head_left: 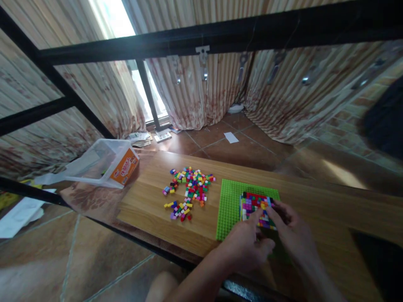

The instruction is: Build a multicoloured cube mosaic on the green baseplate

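Observation:
A low block of many-coloured toy building bricks (248, 204) stands on the green baseplate (227, 209). My left hand (247, 243) reaches over its near side, with the index finger stretched onto the top bricks and the thumb apart. At the block's right edge is my right hand (292, 230), its thumb on top and its fingers curled at the side. Both hands cover the near right part of the block and baseplate. Whether a small loose brick sits between the fingertips is too small to tell.
Loose small bricks (192, 184) lie scattered on the wooden board (145, 209) left of the baseplate. Beyond the board's left end, a clear plastic bin (103, 163) with an orange label lies tilted. A black metal rail (189, 40) crosses ahead, before striped curtains (201, 96). A dark object (378, 260) is at right.

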